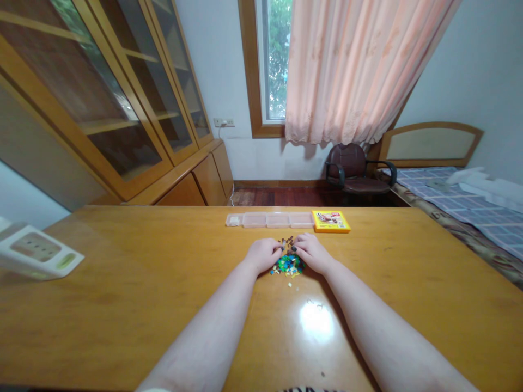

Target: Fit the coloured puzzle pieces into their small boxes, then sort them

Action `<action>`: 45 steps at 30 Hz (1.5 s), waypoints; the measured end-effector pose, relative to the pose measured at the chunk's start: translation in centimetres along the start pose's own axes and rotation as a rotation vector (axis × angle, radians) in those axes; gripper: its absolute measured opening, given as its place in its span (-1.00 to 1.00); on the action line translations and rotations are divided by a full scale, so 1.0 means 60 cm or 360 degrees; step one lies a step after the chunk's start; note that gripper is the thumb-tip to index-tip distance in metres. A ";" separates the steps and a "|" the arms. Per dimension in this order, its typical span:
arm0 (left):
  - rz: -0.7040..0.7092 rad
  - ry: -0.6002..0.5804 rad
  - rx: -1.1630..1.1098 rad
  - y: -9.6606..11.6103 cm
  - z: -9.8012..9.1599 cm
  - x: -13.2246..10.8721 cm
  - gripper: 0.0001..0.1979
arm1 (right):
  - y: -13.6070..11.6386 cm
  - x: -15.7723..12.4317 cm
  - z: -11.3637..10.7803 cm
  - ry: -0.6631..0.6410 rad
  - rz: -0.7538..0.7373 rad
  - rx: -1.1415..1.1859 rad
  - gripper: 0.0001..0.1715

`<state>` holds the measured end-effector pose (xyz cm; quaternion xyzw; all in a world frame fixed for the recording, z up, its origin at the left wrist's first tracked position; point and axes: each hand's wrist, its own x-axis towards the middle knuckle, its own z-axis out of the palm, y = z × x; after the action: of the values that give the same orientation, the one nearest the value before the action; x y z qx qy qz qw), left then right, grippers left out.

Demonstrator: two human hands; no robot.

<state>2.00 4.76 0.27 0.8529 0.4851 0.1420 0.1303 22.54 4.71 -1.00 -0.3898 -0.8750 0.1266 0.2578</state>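
A small heap of tiny coloured pieces, mostly green, blue and yellow, lies on the wooden table between my hands. My left hand rests beside the heap with its fingers curled in towards a few dark pieces at the far edge. My right hand mirrors it from the other side, fingertips nearly meeting the left ones. The fingers of both hands are bent and pressed close together; whether either pinches a piece is too small to see.
A clear plastic compartment box lies just beyond the hands, with a yellow box at its right end. A white carton sits at the table's left edge. Behind are a chair, a bed and a glass-fronted cabinet.
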 end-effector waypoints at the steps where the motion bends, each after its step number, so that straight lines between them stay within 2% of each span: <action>1: -0.0010 -0.0003 0.0028 0.000 -0.001 0.000 -0.69 | -0.002 0.000 -0.001 -0.0006 -0.0010 0.0014 -0.54; 8: -0.0118 0.0055 0.0118 0.001 -0.004 0.001 -0.65 | -0.007 0.000 -0.001 -0.0090 -0.0028 0.0011 -0.60; 17: 0.0220 -0.0084 -0.0066 0.005 -0.006 -0.002 -0.69 | 0.011 -0.001 0.007 0.0027 0.0159 -0.0083 -0.56; 27: 0.0001 -0.0016 -0.0017 0.000 -0.001 0.002 -0.67 | 0.006 0.000 0.002 0.0067 0.0153 -0.0050 -0.53; 29: 0.0014 0.0011 -0.0064 0.001 -0.001 0.001 -0.69 | 0.008 0.000 0.003 0.0067 0.0150 -0.0051 -0.53; 33: 0.0120 -0.0057 -0.0116 0.003 0.000 -0.001 -0.71 | 0.012 -0.001 0.007 0.0061 0.0128 -0.0063 -0.51; 39: 0.0090 -0.0040 -0.0015 0.004 -0.004 -0.001 -0.70 | 0.008 0.000 0.007 0.0008 0.0072 -0.0047 -0.53; 45: 0.0130 -0.0052 -0.0071 0.005 -0.003 -0.002 -0.70 | 0.005 0.002 0.005 0.0067 0.0211 -0.0100 -0.56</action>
<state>2.11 4.56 0.51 0.8711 0.4445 0.1441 0.1514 22.50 4.99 -1.33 -0.4574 -0.8452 0.1077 0.2548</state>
